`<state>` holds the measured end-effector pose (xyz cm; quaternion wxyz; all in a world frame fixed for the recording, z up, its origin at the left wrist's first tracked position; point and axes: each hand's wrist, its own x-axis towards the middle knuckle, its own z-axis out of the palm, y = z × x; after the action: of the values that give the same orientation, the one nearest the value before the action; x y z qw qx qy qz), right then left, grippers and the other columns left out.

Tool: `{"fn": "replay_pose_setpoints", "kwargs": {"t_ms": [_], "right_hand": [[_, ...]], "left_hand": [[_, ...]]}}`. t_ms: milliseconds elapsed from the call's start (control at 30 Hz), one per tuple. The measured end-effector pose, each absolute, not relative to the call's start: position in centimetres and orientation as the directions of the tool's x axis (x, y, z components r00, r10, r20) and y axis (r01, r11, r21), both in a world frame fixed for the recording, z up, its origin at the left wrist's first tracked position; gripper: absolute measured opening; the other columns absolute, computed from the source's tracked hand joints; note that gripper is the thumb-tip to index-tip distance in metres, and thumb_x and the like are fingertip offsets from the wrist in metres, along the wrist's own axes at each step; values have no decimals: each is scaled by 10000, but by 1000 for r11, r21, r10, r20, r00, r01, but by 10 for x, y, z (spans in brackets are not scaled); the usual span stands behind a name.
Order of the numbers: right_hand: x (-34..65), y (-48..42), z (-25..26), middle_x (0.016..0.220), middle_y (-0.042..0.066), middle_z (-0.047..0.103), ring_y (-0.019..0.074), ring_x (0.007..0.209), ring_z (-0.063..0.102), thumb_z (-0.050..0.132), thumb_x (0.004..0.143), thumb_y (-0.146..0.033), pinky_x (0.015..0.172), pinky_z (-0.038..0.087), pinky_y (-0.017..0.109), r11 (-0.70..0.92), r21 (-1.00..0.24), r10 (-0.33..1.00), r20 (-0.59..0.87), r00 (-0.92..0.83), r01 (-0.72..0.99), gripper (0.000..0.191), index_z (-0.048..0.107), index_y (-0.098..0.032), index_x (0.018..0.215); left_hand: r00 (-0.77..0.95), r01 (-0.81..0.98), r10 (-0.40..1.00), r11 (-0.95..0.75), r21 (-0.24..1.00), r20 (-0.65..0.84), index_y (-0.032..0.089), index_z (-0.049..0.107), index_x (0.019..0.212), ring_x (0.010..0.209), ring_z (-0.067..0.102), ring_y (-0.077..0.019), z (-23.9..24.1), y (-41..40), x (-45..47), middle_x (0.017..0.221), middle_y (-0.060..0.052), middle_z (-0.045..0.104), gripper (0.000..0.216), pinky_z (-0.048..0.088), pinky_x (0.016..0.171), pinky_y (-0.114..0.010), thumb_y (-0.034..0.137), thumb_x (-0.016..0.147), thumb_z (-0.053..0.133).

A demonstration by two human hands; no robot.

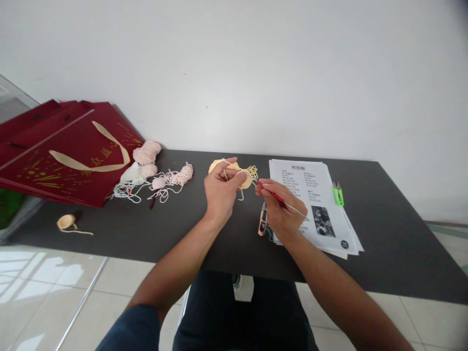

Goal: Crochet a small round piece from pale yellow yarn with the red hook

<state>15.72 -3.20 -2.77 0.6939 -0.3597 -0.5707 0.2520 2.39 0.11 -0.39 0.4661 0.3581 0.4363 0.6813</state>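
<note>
Crocheting seems in hand: the left hand (221,192) pinches the yellow piece (246,183), the right hand (283,209) clamps the red hook (271,190); the next move likely needs steady tension.

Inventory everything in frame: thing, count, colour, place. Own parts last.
Table: 1, dark grey, across the middle
Wall: 1, white, behind table
Floor: 1, pale tiles, below
Bags: several, maroon, far left
Green item: 1, green, left edge, cut off
Small crocheted piece: 1, pale yellow, near left
Pink yarn: several bundles, pink, beside bags
White yarn: 1 bundle, white, among the pink
Yellow yarn: count unclear, yellow, centre
Sheets: stack, white, centre-right
Green snips: 1, green, sheets' right edge
Other snips: 1, pale handle, left of sheets
Hook: 1, red and silver, over sheets
Trousers: 1 pair, dark, bottom
Sleeve: 1, dark blue, bottom left
Left hand: 1, bare, holding yellow yarn
Right hand: 1, bare, holding hook
</note>
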Motion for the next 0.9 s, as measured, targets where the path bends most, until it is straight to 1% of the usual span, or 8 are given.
{"fn": "replay_pose_setpoints", "kwargs": {"t_ms": [167,267,333,500,600,700,800,900], "right_hand": [[154,-33,-31,1123,17,829,227,938,810,777,872,-189,904,701,459,621,-782,762,617,196,50,238,824,-355,1036],[154,-33,-31,1147,18,826,222,951,806,779,869,-173,905,694,443,614,-789,775,610,165,35,252,827,-348,1044],[153,-32,-29,1148,16,825,211,922,803,778,871,-176,867,693,421,579,-815,807,567,165,-26,230,829,-342,1022],[159,-20,-19,989,7,820,143,748,755,764,898,-236,686,629,310,456,-833,889,407,210,-313,107,791,-300,980],[169,-11,-13,937,-8,788,114,709,707,781,890,-285,633,565,265,415,-822,910,381,165,-391,63,728,-277,923],[180,-7,-9,895,-10,768,102,653,656,795,881,-327,606,516,260,469,-822,883,451,133,-323,134,680,-263,911],[188,-6,-9,883,-8,760,109,637,638,782,891,-323,597,504,275,566,-811,824,557,99,-145,144,657,-253,903],[193,-8,-11,906,3,753,134,720,671,733,925,-261,673,532,310,643,-765,763,644,56,39,72,661,-253,927]], "left_hand": [[-192,-502,981,-100,859,2,174,708,1132,615,620,-81,1,2,21,699,54,694,510,495,693,-231,173,649,871],[-97,-604,993,-8,797,-64,164,713,1130,627,598,-69,5,3,17,701,56,663,527,466,673,-213,153,628,874],[-45,-636,995,43,771,-92,159,718,1129,633,588,-67,7,4,15,703,57,643,523,459,667,-210,153,629,871],[26,-605,998,66,793,-64,157,714,1199,572,521,-50,7,3,12,664,83,592,606,419,597,-204,136,618,883],[47,-509,999,31,860,-9,169,688,1288,548,520,-55,7,2,11,658,82,622,699,421,574,-208,122,617,877],[75,-389,997,9,921,22,164,650,1365,538,541,-73,9,0,11,647,71,657,771,440,558,-215,136,627,868],[106,-288,994,42,957,-12,124,586,1444,536,555,-83,10,0,10,660,54,686,857,443,537,-218,152,633,861],[94,-223,995,63,973,-43,102,559,1471,549,567,-90,9,2,9,694,35,714,880,452,541,-223,160,640,843]]}}
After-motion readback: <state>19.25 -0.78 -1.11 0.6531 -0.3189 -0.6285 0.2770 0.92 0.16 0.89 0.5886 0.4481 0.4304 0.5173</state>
